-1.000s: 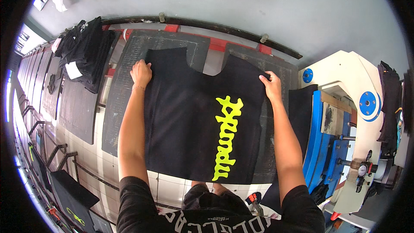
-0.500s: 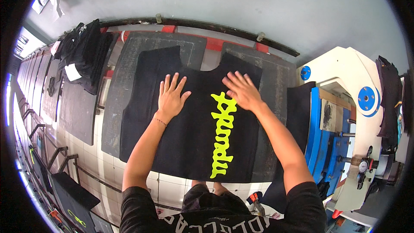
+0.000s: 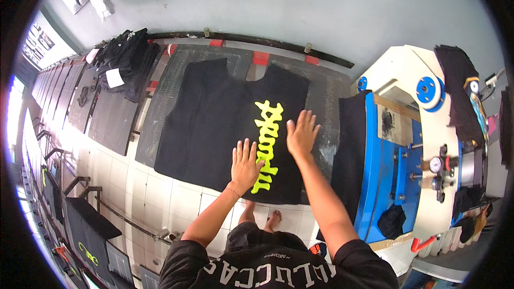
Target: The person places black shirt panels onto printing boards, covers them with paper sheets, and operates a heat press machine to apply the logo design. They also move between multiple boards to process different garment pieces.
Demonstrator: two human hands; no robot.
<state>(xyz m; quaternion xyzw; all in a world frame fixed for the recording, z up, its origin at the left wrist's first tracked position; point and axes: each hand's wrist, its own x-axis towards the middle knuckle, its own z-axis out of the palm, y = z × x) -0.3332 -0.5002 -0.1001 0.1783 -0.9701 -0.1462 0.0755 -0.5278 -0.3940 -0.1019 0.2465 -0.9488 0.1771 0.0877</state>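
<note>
A black cut shirt panel (image 3: 209, 123) with a curved neckline lies spread across two dark grey boards (image 3: 155, 96). Bright yellow-green lettering (image 3: 270, 128) runs down its right half. My left hand (image 3: 247, 167) rests open and flat, its thumb over the left edge of the lower letters. To the right of the lettering, my right hand (image 3: 303, 135) lies open on the panel near its right edge, fingers pointing away from me. Neither hand grips the fabric.
Right of the boards stands a cream and blue press machine (image 3: 393, 155) with a gauge, and black fabric (image 3: 350, 144) lies beside it. A pile of black cloth (image 3: 126, 61) sits on boards at far left. Racks with printed black panels (image 3: 88, 235) line the lower left.
My left hand has moved right and toward me, from the panel's upper left to the lower lettering. My right hand has slid toward me, off the top letters. The view has shifted right.
</note>
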